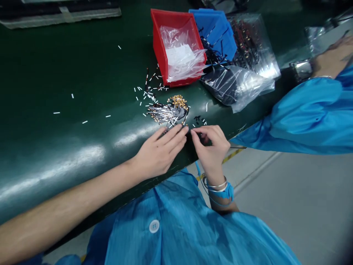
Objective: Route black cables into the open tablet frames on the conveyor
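Note:
My left hand (162,151) lies flat on the green table with its fingers stretched out. Its fingertips touch the near edge of a pile of short black cables (165,113) with small gold-coloured connectors (178,100) at their ends. Just to the right, my right hand (211,145) is closed in a pinch, thumb against forefinger, close to the left fingertips. Whatever sits in that pinch is too small and dark to make out. Small black bits (198,119) and white sleeve pieces lie beyond the right hand.
A red bin (160,48) holds clear plastic bags; a blue bin (215,18) beside it holds black cables. Plastic bags of parts (239,86) lie to the right. White pieces (108,116) are scattered over the table (82,73). A co-worker's blue sleeve (309,114) reaches in at right.

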### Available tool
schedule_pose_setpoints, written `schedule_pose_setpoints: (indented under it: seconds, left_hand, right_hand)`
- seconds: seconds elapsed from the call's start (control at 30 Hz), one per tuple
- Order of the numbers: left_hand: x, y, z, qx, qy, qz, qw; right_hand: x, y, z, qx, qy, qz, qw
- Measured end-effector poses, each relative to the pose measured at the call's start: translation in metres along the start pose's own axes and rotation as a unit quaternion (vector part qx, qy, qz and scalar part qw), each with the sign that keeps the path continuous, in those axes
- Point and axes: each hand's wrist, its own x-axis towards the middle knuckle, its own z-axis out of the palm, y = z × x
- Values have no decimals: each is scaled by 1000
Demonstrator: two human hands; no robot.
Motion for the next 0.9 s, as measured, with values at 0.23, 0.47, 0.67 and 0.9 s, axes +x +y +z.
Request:
schedule_pose_setpoints:
  seconds: [0.23, 0.47, 0.67, 0.9]
  left_hand:
    - [-2, -5, 9, 55, -87, 18, 995]
    - [-1, -4, 8, 61, -96, 22, 993]
    - [0, -3, 7, 56, -107, 20, 992]
    - [-1, -4, 7, 53, -112, 17, 992]
  right_hand:
    - [6, 15, 19, -82, 1, -47, 996]
    - [3, 17, 15, -76, -26, -88, 993]
    - [-1, 18, 11, -86, -28, -122, 988]
    - [-4, 17, 10, -78, -18, -114, 990]
